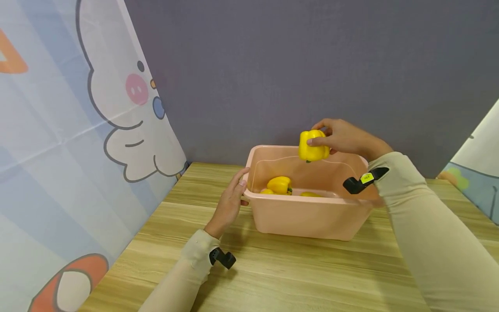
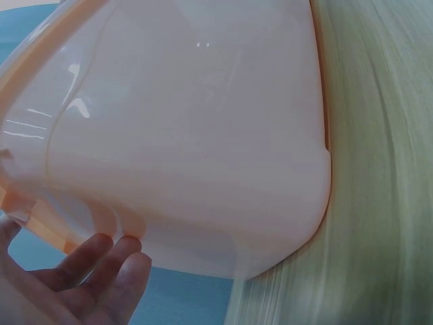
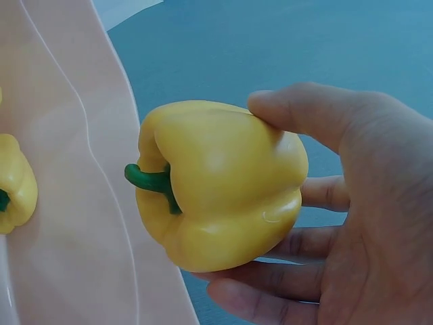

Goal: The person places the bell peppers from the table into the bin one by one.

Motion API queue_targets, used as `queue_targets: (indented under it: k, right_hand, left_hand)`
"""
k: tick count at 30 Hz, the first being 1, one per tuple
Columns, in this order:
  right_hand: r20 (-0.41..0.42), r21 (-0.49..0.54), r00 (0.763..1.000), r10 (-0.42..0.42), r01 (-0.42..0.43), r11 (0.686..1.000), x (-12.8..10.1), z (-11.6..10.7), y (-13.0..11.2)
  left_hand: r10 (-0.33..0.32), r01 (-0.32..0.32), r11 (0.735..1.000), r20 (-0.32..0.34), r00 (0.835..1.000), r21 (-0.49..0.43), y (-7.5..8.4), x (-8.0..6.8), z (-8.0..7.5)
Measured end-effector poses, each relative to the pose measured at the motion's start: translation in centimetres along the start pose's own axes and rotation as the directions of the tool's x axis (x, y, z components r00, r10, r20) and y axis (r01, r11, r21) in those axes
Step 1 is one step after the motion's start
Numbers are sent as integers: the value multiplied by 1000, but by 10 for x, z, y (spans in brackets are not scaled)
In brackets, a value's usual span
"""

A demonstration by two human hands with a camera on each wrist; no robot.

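My right hand [image 1: 347, 138] holds a yellow bell pepper [image 1: 308, 149] above the back rim of a pink plastic tub [image 1: 308, 219]. In the right wrist view, the thumb lies on one side of this pepper [image 3: 223, 189] and the fingers on the other, its green stem pointing away from the palm. At the tub's left end, my left hand [image 1: 228, 206] grips the rim. The left wrist view shows bent fingers [image 2: 132, 277] against the outer wall under the rim. Inside the tub lies another yellow pepper [image 1: 278, 185], with further yellow pieces partly hidden by the front wall.
The tub stands on a wood-grain table [image 1: 296, 273], close to a dark grey panel [image 1: 296, 73] behind it. A cartoon-printed cloth [image 1: 58, 143] hangs at the left, and another printed cloth [image 1: 477, 169] is at the right.
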State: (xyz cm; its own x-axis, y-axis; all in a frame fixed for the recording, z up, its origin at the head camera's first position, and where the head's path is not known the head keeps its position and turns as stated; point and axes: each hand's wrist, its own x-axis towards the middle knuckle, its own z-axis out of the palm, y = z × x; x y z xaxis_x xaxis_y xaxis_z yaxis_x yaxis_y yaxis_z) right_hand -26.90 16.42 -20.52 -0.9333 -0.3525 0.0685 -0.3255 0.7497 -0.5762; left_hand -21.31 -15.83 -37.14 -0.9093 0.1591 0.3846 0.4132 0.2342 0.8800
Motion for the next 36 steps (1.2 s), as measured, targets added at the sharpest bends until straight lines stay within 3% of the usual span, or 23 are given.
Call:
queue_targets:
  k: [12,36]
  right_hand:
    - [38,23,999,27,-28,999,1,5,4]
    - [83,-29,997,4,-1,1000,3,14,7]
  left_hand:
    - [5,-5,1000,1,1000,-5,3,1,5]
    - [13,-13,1000,18,1000,-13,5,-1,5]
